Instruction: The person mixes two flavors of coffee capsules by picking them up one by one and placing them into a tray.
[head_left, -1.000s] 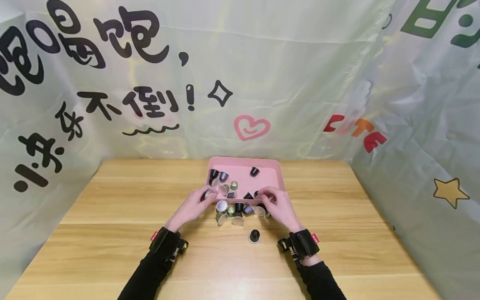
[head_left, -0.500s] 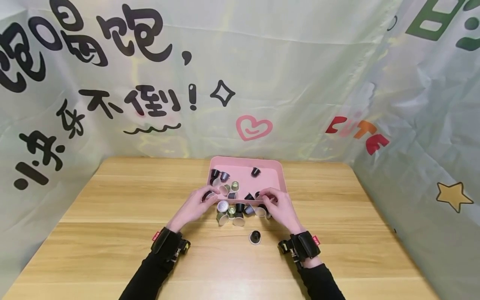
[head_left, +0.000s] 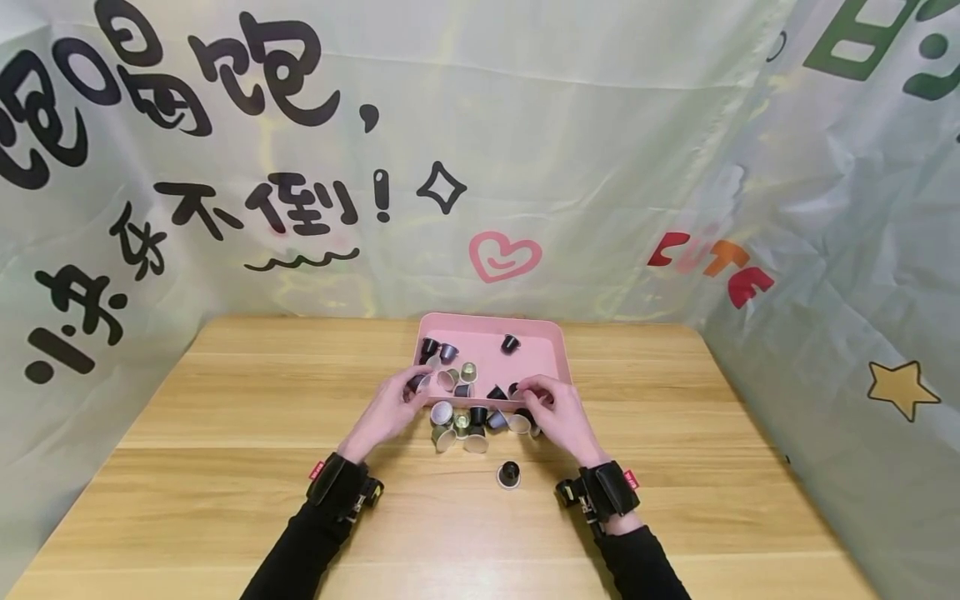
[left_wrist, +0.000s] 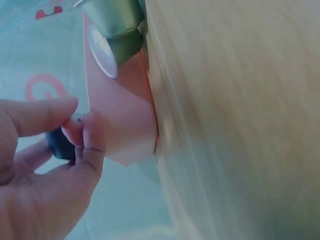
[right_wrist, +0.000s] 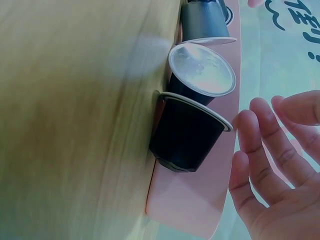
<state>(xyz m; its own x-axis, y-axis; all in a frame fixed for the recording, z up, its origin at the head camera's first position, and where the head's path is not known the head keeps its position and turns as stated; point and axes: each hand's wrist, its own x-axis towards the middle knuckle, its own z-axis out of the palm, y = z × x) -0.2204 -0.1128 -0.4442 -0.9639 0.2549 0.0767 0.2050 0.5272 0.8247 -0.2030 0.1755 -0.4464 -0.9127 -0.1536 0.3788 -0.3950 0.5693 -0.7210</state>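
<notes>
My left hand pinches a dark coffee capsule between thumb and fingers, over the left front corner of a pink tray. My right hand is at the tray's right front edge, fingers bent, fingertips beside a dark capsule. Whether it grips that capsule is hidden; the right wrist view shows thumb and index close together with no capsule visible between them. Inside the tray lie a green capsule, a purple capsule, a black capsule and several others.
Several capsules crowd the table against the tray's front wall, among them a silver-lidded capsule and a black capsule. One black capsule stands alone nearer me. A printed cloth hangs behind the wooden table.
My left hand has shifted slightly up and to the right, bringing its capsule a little further over the tray. My right hand stays nearly still.
</notes>
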